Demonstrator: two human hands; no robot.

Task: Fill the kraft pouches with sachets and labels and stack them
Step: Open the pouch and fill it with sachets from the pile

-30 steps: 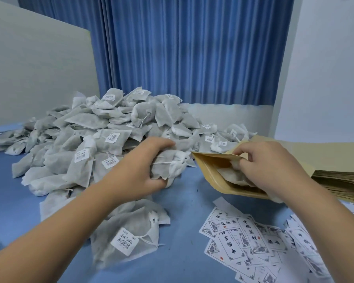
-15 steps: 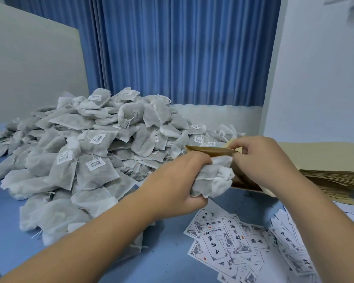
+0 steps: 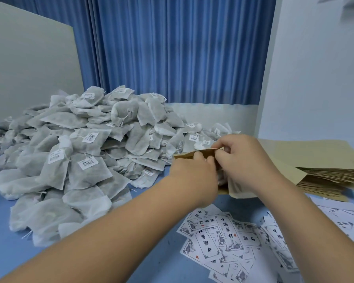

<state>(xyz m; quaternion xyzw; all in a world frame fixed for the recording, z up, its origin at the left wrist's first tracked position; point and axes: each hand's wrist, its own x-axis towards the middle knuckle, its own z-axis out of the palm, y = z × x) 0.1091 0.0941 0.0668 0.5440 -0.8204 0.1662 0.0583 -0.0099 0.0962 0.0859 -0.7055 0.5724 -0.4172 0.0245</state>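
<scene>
A large heap of grey-white sachets [image 3: 86,152] with barcode stickers covers the left of the blue table. My right hand [image 3: 241,160] pinches the upper lip of an open kraft pouch [image 3: 192,155] and holds it up at centre right. My left hand [image 3: 194,176] is pushed into the pouch mouth, fingers closed around sachets that are mostly hidden inside. Printed paper labels [image 3: 223,240] lie scattered in front of the pouch. A stack of flat kraft pouches [image 3: 327,170] lies at the right, just behind my right hand.
A blue curtain [image 3: 172,50] hangs behind the table. A pale board [image 3: 29,74] stands at the left and a white wall panel [image 3: 319,78] at the right. Bare blue table [image 3: 151,260] shows between the sachet heap and the labels.
My left hand carried a handful of sachets from the heap rightward and pushed them into the pouch mouth. My right hand kept hold of the pouch lip.
</scene>
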